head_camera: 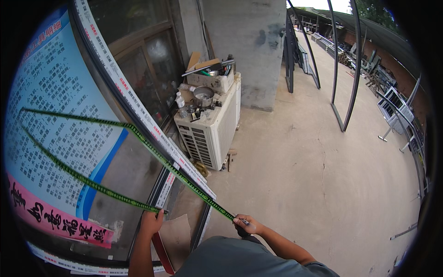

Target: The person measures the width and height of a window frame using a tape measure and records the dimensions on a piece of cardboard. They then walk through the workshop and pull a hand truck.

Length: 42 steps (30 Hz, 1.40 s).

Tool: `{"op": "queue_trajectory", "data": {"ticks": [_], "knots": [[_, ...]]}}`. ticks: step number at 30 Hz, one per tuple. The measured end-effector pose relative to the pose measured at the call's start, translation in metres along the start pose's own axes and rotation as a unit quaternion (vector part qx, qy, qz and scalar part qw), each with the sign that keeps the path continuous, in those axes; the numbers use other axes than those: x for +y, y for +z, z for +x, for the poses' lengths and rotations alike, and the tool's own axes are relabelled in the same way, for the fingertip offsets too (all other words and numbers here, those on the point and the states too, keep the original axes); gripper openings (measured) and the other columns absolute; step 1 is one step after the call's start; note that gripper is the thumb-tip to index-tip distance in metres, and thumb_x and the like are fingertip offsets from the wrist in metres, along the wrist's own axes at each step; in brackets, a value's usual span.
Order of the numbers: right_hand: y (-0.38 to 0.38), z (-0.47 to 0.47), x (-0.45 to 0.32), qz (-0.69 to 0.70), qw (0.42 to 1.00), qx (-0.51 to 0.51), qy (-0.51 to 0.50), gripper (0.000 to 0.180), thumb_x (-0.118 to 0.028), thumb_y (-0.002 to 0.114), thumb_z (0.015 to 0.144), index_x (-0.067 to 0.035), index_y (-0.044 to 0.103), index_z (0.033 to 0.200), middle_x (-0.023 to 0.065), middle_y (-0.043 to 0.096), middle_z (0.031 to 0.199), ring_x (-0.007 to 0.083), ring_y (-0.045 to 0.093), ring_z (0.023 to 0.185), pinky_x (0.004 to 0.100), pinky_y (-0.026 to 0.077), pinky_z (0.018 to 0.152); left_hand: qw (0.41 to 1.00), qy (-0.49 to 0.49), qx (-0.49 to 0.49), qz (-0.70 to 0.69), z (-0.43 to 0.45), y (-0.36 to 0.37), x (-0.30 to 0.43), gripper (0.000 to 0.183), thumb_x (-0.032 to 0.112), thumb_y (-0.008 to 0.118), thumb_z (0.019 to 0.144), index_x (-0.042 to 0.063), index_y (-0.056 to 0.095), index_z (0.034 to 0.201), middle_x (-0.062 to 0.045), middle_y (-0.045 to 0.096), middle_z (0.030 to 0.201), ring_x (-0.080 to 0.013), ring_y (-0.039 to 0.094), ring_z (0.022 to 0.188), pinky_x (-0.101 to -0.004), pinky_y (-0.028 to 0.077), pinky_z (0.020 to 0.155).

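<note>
A green tape measure blade (187,181) runs in a long bent loop from one of my hands to the other. My left hand (152,221) grips its lower run near the end, beside the frame's crossbar. The upper run ends at my right hand (246,224), which holds the blade together with a thin pen-like object; a dark thing, perhaps the tape case, shows under that hand. The upper run lies along a large dark window or door frame (138,107) covered with printed protective film. The blade's far bend crosses a blue wall poster (59,104).
An outdoor air-conditioner unit (221,128) carries a metal pot (203,96), a plastic bottle (180,100) and a box of tools (216,78). Dark metal frames (334,69) stand upright on the concrete floor. Cardboard (176,235) rests near my left hand. Stacked profiles line the right side.
</note>
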State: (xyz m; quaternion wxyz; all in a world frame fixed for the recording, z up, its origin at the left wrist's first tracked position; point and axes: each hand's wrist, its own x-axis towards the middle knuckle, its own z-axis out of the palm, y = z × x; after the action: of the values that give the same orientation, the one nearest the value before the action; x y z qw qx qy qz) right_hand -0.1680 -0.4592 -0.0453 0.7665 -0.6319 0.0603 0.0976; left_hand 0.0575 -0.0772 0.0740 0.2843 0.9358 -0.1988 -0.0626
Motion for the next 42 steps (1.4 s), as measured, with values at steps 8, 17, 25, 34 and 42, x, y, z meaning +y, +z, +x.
{"op": "queue_trajectory", "data": {"ticks": [8,17,25,34,42], "knots": [[-0.072,-0.026,0.033,-0.039,0.999,0.02,0.027,0.029,-0.028,0.053,0.109,-0.004,0.062,0.095,0.0018,0.062,0.082,0.0113,0.057,0.078,0.0288,0.048,0.075,0.991,-0.064,-0.083,0.078,-0.01,0.069,0.061,0.047,0.038,0.068,0.094,-0.003,0.067,0.071,-0.026,0.063,0.069,-0.0462,0.064,0.068,-0.0539,0.049,0.063],[-0.087,-0.02,0.034,-0.073,0.994,0.009,0.082,0.031,-0.029,0.053,0.11,-0.005,0.06,0.091,-0.0001,0.059,0.079,0.0093,0.053,0.076,0.0284,0.047,0.071,0.989,-0.082,-0.09,0.089,-0.038,0.152,0.052,0.042,0.039,0.065,0.095,0.0,0.072,0.079,-0.025,0.068,0.075,-0.0455,0.067,0.074,-0.0552,0.053,0.07],[-0.052,-0.001,0.011,-0.139,0.989,0.04,0.041,0.03,-0.025,0.049,0.11,-0.002,0.055,0.091,0.006,0.064,0.082,0.0126,0.059,0.074,0.0297,0.05,0.071,0.986,-0.124,-0.104,0.036,-0.041,0.22,-0.014,0.04,0.039,0.067,0.093,0.003,0.072,0.078,-0.022,0.069,0.074,-0.0445,0.067,0.074,-0.0539,0.054,0.071],[-0.015,0.035,0.076,-0.129,0.992,-0.01,-0.002,0.021,-0.016,0.056,0.106,-0.001,0.06,0.091,0.0086,0.061,0.079,0.0178,0.056,0.07,0.0313,0.048,0.068,0.98,-0.19,-0.046,-0.019,-0.036,0.309,-0.089,0.036,0.038,0.069,0.093,0.004,0.072,0.084,-0.02,0.07,0.072,-0.0411,0.069,0.069,-0.0504,0.055,0.067],[-0.042,0.138,0.201,-0.173,0.979,-0.083,-0.064,0.017,-0.014,0.059,0.105,-0.002,0.062,0.093,0.0115,0.066,0.08,0.0237,0.063,0.071,0.0339,0.052,0.069,0.98,-0.18,0.066,-0.057,-0.014,0.419,-0.192,0.033,0.034,0.071,0.093,0.003,0.072,0.083,-0.021,0.068,0.072,-0.0437,0.067,0.069,-0.0504,0.053,0.063]]}}
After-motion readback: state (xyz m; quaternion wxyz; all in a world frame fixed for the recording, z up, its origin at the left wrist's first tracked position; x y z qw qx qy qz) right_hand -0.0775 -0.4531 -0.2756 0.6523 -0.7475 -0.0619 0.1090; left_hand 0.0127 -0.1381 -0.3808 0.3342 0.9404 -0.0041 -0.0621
